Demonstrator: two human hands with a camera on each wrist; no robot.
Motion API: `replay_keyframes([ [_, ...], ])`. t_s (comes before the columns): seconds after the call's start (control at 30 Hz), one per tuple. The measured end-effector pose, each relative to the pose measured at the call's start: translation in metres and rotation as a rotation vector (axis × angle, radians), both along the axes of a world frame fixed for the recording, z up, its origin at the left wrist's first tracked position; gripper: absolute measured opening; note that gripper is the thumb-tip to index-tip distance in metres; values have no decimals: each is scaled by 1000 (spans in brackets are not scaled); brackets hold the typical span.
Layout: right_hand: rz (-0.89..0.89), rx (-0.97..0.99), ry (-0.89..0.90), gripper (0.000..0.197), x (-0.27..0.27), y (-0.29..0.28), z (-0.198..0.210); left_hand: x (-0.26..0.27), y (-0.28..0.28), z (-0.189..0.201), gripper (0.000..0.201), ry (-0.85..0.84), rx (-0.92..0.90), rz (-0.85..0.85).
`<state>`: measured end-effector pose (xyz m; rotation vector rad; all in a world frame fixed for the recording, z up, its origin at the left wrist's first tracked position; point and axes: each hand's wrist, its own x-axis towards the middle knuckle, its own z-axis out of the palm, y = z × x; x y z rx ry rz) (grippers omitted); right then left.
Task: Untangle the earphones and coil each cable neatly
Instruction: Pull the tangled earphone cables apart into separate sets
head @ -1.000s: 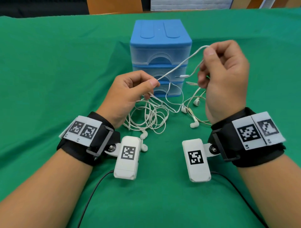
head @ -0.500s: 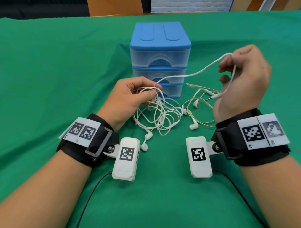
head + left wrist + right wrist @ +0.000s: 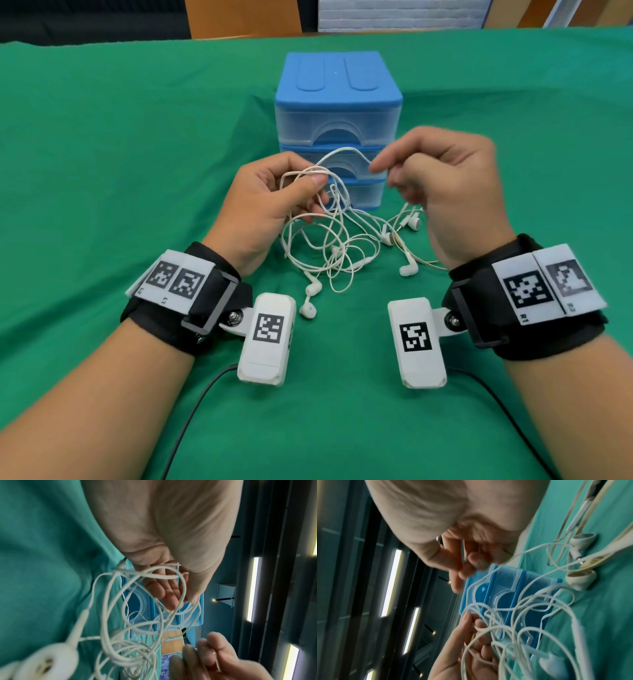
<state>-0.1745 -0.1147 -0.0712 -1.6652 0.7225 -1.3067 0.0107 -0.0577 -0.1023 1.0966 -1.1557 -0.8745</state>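
A tangle of white earphone cables (image 3: 337,251) lies on the green cloth in front of a blue drawer unit, with earbuds (image 3: 311,288) spread around it. My left hand (image 3: 313,195) is raised over the tangle and holds several cable loops (image 3: 137,615) between thumb and fingers. My right hand (image 3: 383,171) is close to its right, fingers curled, pinching one strand (image 3: 463,553). That strand arcs up in a short slack bow (image 3: 346,149) between the two hands. Two more earbuds (image 3: 582,580) lie on the cloth under the right hand.
The blue three-drawer plastic unit (image 3: 337,102) stands just behind the hands, drawers shut. Green cloth (image 3: 120,171) covers the whole table. A black lead (image 3: 191,411) runs from the wrist camera over the near cloth.
My right hand has come down and to the left, close to the left hand. The long taut strand between them is now a short slack arc. My left hand holds more loops.
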Motion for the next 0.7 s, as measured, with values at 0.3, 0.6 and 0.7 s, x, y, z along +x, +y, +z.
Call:
replay_keyframes([
  [0.3,85,58,358,13,4,2,-14,-4,3,4,5,82,-1,-87],
  [0.6,173,20,331,16,6,-1,-19,-2,4,4,13,61,17,-150],
  [0.7,188,-10,281,13,8,1,-18,-2,3,3,14,57,30,-166],
])
